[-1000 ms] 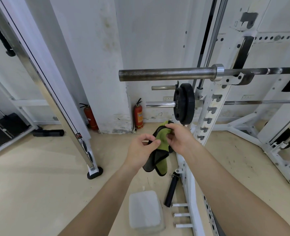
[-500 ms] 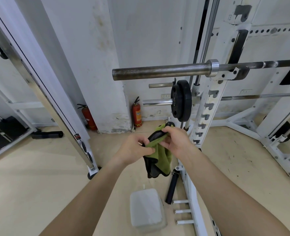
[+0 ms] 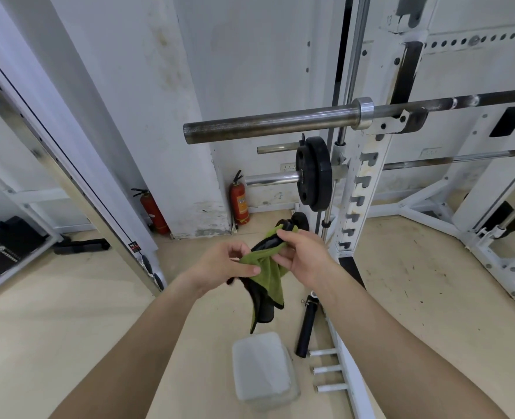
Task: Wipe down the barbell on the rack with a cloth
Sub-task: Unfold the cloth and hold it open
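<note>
A bare steel barbell lies across the hook of the white rack, its empty sleeve sticking out to the left above my hands. A green cloth with a black edge hangs at waist height in front of me. My left hand pinches its left part and my right hand grips its upper edge. Both hands are well below the barbell and apart from it.
A lower bar carries a black weight plate beside the rack post. On the floor sit a pale plastic box, a black handle and two red fire extinguishers. A slanted metal frame stands at left.
The cloth has unfolded and hangs lower, showing more green. My hands have shifted their hold on it and moved slightly apart. The view has tilted, so the barbell sits lower in frame.
</note>
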The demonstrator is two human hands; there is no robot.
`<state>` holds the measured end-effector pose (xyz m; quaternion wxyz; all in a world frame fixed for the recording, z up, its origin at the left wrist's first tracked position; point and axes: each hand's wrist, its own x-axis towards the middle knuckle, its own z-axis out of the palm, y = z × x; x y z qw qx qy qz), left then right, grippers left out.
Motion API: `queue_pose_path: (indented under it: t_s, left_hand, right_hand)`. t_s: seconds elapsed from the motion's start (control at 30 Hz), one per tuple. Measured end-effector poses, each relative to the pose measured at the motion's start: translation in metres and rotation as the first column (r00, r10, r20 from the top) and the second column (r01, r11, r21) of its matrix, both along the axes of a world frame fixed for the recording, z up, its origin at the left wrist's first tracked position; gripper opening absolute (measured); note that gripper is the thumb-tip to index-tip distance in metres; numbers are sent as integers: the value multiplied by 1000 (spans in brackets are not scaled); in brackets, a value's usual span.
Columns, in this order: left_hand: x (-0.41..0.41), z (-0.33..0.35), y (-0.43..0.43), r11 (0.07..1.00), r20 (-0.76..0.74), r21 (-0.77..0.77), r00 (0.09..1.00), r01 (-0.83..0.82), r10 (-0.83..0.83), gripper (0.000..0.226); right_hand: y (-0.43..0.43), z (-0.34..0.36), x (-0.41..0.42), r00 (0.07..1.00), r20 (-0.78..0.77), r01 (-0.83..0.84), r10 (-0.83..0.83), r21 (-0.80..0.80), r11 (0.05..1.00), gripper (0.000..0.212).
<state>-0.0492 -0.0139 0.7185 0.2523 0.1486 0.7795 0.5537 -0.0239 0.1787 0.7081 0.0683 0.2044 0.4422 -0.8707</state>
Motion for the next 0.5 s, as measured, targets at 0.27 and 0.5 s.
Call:
queue_pose_path:
  t_s: [0.27, 0.5]
  left_hand:
    - [-1, 26, -2, 988, -222, -151, 972, 39, -73, 24]
    - [-4, 65, -8, 948, -207, -243, 944, 206, -258, 14]
  right_hand:
    - [4, -14, 13, 998, -48, -40, 38, -36, 999, 20]
    - [3, -30, 24, 946, 213, -294, 244, 253, 922, 14]
